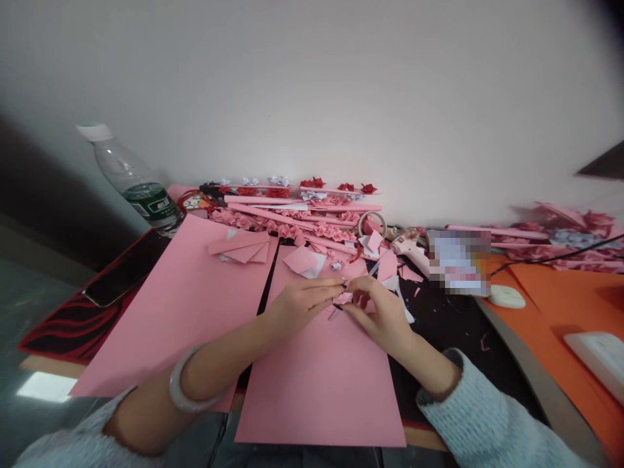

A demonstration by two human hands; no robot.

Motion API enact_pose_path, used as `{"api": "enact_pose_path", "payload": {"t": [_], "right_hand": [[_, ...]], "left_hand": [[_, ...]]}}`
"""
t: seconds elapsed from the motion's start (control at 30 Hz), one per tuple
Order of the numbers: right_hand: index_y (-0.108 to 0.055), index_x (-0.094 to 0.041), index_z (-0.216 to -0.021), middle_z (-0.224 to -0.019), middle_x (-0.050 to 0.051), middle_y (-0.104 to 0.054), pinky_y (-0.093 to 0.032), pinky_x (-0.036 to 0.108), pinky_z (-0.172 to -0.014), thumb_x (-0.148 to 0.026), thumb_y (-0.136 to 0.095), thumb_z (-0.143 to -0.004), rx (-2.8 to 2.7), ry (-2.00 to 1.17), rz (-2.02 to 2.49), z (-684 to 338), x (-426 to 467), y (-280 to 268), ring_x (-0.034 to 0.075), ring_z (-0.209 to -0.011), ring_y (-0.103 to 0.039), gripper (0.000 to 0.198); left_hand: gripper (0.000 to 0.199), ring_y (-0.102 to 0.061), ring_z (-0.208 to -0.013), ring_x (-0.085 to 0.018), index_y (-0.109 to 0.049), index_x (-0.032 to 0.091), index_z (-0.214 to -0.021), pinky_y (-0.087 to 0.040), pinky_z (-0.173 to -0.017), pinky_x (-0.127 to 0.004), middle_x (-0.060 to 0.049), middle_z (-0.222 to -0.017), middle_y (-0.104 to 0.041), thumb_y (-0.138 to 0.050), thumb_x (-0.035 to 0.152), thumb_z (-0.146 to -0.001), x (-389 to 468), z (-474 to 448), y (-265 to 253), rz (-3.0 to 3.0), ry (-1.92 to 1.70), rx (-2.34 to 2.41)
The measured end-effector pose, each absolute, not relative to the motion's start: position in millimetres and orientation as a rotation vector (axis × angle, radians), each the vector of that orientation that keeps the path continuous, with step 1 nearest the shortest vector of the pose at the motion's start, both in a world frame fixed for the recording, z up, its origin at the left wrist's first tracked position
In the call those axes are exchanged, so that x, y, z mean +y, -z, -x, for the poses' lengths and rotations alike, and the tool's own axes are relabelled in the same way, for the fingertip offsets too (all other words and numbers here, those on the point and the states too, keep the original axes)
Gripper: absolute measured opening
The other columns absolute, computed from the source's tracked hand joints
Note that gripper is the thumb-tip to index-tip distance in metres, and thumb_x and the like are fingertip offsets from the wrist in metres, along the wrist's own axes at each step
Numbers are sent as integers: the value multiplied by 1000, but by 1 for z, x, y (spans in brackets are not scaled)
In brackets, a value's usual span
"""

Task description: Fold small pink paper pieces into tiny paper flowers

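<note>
Between my fingertips is a small folded pink paper flower (pixel 343 298), held over a large pink paper sheet (pixel 316 383). My left hand (pixel 302 302) reaches in from the left with its fingers extended together, the tips pressing the flower. From the other side, my right hand (pixel 380 312) pinches it with thumb and forefinger. A narrow pale strip (pixel 335 314) shows just below the flower; whether it is joined to it I cannot tell. Behind my left hand lies a folded pink and white paper piece (pixel 303 261). A second pink sheet (pixel 195 299) lies to the left, bearing a stack of pink paper pieces (pixel 244 247).
A water bottle (pixel 134 179) leans at the back left, near a phone (pixel 114 283). Paper-flower stems (pixel 292 218) line the wall. A tape roll (pixel 372 224) and a pink glue gun (pixel 412 253) lie behind my right hand. A white mouse (pixel 507 296) rests on orange paper (pixel 550 299).
</note>
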State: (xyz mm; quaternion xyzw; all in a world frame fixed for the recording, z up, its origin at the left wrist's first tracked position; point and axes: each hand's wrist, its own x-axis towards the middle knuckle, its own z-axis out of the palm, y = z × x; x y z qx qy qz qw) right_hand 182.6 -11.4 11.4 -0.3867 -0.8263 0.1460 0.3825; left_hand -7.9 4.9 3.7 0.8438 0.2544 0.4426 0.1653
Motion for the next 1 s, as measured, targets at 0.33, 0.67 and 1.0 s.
{"api": "enact_pose_path", "payload": {"t": [0.33, 0.67, 1.0], "right_hand": [[-48, -20, -90, -77, 2, -53, -44, 24, -58, -21, -50, -86, -2213, -420, 998, -184, -8, -11, 14, -66, -53, 5], [-45, -19, -71, -65, 0, -44, -36, 24, -56, -17, -36, -91, -2201, -603, 1013, -181, -7, -11, 13, -59, -44, 22], [-44, -20, -76, -66, -2, -44, -36, 23, -56, -21, -34, -92, -2097, -748, 1034, -182, -7, -12, 12, -58, -42, 19]], "left_hand": [[22, -66, -90, -15, -67, 16, -98, -53, -82, -26, -7, -99, -70, -49, 18, -86, 8, 7, -4, -2354, -1167, 695], [17, -60, -65, -12, -70, 16, -74, -48, -62, -21, -1, -70, -67, -55, 20, -81, 5, 4, -7, -1980, -917, 916], [26, -64, -79, -16, -68, 18, -101, -54, -71, -29, -5, -93, -70, -60, 26, -77, 7, 2, -3, -1443, -932, 902]]}}
